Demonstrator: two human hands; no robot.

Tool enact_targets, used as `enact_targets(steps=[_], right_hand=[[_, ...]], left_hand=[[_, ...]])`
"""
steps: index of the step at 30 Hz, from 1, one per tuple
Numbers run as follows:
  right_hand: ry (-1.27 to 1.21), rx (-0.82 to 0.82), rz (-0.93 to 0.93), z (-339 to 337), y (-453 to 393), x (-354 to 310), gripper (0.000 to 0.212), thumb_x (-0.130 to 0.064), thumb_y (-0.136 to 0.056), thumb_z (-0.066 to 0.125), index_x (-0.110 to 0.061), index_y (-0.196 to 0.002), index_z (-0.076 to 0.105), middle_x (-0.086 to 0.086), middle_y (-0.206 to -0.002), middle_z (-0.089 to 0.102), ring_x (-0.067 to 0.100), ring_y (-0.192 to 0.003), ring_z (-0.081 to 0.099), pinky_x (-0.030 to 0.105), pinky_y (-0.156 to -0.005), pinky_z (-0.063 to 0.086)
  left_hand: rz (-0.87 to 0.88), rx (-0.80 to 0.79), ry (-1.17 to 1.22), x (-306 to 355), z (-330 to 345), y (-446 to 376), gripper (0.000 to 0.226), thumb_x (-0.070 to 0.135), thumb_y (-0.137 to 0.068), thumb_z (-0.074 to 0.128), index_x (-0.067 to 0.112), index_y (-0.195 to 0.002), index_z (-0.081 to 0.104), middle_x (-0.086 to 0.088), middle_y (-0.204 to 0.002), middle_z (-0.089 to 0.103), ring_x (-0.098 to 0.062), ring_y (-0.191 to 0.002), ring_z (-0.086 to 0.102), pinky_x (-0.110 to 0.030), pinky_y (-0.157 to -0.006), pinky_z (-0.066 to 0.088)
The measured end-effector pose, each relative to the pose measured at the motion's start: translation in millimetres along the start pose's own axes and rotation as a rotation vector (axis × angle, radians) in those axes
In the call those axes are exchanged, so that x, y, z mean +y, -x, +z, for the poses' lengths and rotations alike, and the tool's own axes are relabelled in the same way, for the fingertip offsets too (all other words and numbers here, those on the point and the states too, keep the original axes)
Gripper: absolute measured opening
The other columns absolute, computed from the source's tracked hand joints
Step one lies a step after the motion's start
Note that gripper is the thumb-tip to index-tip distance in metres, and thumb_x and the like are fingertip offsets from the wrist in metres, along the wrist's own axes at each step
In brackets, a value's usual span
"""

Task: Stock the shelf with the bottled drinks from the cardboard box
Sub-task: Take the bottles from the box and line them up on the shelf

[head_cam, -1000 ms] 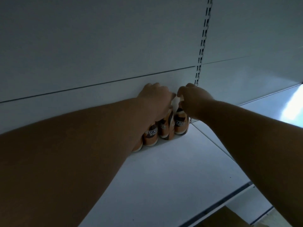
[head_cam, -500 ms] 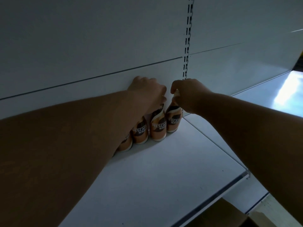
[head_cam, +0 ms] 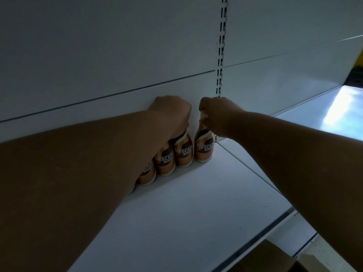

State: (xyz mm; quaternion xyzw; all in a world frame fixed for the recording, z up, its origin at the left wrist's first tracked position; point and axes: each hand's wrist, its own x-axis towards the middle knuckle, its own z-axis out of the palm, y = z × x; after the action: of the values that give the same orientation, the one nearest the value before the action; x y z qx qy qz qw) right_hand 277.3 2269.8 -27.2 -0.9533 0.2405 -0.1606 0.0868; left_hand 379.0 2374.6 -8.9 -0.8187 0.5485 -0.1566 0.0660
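Four small tan-and-brown plastic bottles with "Nescafé" wrap labels stand upright in a row at the back of the white metal shelf (head_cam: 176, 213), against the pale back panel (head_cam: 98, 65). Your left hand (head_cam: 170, 112) is curled down over the tops of the left part of the row; it covers the cap of the third bottle (head_cam: 183, 152), while your forearm hides most of the first bottle (head_cam: 147, 174) and the top of the second bottle (head_cam: 165, 162). Whether that hand truly clasps a cap I cannot tell, since the fingers are out of sight. Your right hand (head_cam: 218, 116) is closed around the pale cap and neck of the fourth bottle (head_cam: 204, 148), the rightmost one, which stands just beside the third with a narrow gap at the shoulders and sits close to the slotted upright (head_cam: 221, 55) in the back wall.

Each bottle is rounded and squat, narrowing to a slim neck, with a glossy label, dark brown above and light tan at the base. Your shelf board is smooth, matt and flat, with a darker strip along its front edge. Below its front corner, at lower right, you can see part of a brown cardboard box (head_cam: 275, 260) with a dull, papery surface.
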Motion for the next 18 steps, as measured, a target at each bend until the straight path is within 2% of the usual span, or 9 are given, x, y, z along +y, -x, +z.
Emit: enact_targets(steps=[2,6,8,10,11,14,18], right_hand=[[0.017,-0.011,-0.018,2.1,-2.9,-5.0,0.031,-0.017,-0.092,0.057,-0.012,-0.123,0.052,0.006,-0.094,0.055,0.017,-0.080,0.050,0.028,-0.066,0.039],[0.027,-0.024,-0.006,3.1,-12.2,-8.6,0.030,-0.016,-0.091,0.059,-0.014,-0.121,0.053,0.006,-0.096,0.056,0.018,-0.080,0.054,0.027,-0.064,0.043],[0.026,-0.016,0.000,4.3,-17.7,-8.8,0.029,-0.017,-0.090,0.060,-0.014,-0.119,0.055,0.007,-0.100,0.058,0.019,-0.083,0.054,0.027,-0.066,0.044],[0.008,0.006,0.007,6.2,-20.5,-8.5,0.030,-0.018,-0.090,0.060,-0.015,-0.119,0.055,0.004,-0.098,0.055,0.018,-0.084,0.052,0.027,-0.067,0.043],[-0.005,0.009,0.012,7.1,-20.9,-8.4,0.031,-0.017,-0.090,0.059,-0.015,-0.120,0.055,0.003,-0.097,0.053,0.018,-0.083,0.052,0.027,-0.066,0.042],[-0.035,-0.002,0.009,10.6,-23.4,-4.2,0.032,-0.017,-0.090,0.058,-0.018,-0.122,0.054,0.002,-0.097,0.050,0.018,-0.084,0.052,0.027,-0.065,0.042],[-0.041,-0.040,-0.017,11.6,-29.3,0.2,0.027,-0.018,-0.092,0.055,-0.021,-0.118,0.055,0.005,-0.100,0.056,0.024,-0.089,0.056,0.030,-0.067,0.044]], left_hand=[[-0.010,0.004,0.020,-0.7,0.7,-0.9,0.034,0.033,-0.094,0.056,0.011,-0.118,0.063,-0.013,-0.113,0.062,-0.030,-0.099,0.060,-0.037,-0.082,0.046],[-0.015,0.039,0.075,-2.3,2.2,1.0,0.033,0.031,-0.091,0.060,0.011,-0.116,0.064,-0.012,-0.112,0.060,-0.029,-0.095,0.060,-0.037,-0.079,0.047],[-0.015,0.050,0.084,-3.8,1.6,2.2,0.026,0.028,-0.090,0.061,0.007,-0.103,0.064,-0.012,-0.105,0.061,-0.027,-0.086,0.058,-0.036,-0.073,0.046],[-0.033,0.046,0.115,-2.8,-0.3,3.2,0.016,0.026,-0.090,0.060,0.011,-0.087,0.054,-0.010,-0.094,0.057,-0.023,-0.078,0.051,-0.034,-0.069,0.039],[-0.049,0.043,0.138,-1.8,-1.1,3.4,0.016,0.025,-0.090,0.060,0.013,-0.085,0.050,-0.009,-0.091,0.053,-0.022,-0.078,0.049,-0.034,-0.069,0.037],[-0.065,0.057,0.174,-0.8,-1.6,3.5,0.014,0.026,-0.091,0.059,0.013,-0.090,0.055,-0.010,-0.095,0.055,-0.024,-0.080,0.051,-0.034,-0.071,0.038],[-0.049,0.083,0.098,-2.1,1.8,3.6,0.031,0.031,-0.089,0.063,0.006,-0.108,0.061,-0.016,-0.110,0.058,-0.033,-0.097,0.059,-0.038,-0.077,0.043]])
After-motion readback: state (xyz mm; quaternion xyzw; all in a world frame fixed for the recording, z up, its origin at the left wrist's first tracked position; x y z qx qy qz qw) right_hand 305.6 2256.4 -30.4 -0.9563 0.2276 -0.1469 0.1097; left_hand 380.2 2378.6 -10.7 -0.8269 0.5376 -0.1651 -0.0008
